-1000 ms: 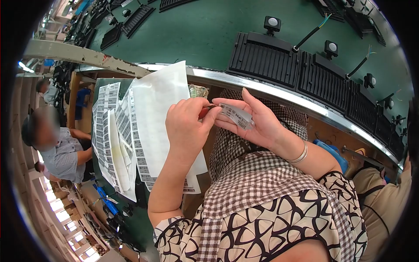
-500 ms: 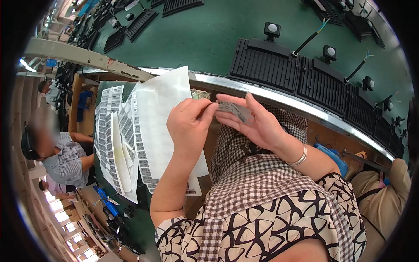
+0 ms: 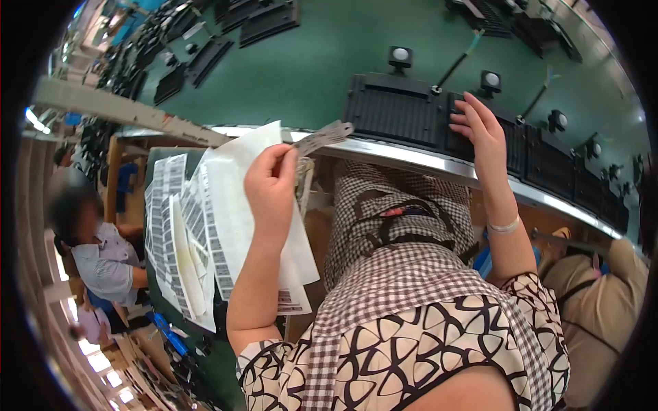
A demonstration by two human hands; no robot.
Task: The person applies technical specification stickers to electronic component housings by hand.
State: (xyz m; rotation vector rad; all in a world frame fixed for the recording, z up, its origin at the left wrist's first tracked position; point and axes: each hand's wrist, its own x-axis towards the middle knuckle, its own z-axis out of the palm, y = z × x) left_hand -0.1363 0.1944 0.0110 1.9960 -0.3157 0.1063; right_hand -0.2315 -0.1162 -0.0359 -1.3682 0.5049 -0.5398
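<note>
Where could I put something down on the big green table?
The widest bare patch of green table is between the nearer row of black finned units and the black panels at upper left. It's crowded along the metal edge, where the row and right hand are.

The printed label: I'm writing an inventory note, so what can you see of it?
The printed label is a narrow, thin grey strip, apparently flexible film, with dark print too blurred to read. Its far end is rounded, with what looks like a small hole. Fingers of the left hand pinch the near end; it slants up rightward, overlapping the metal bench edge in view.
</note>
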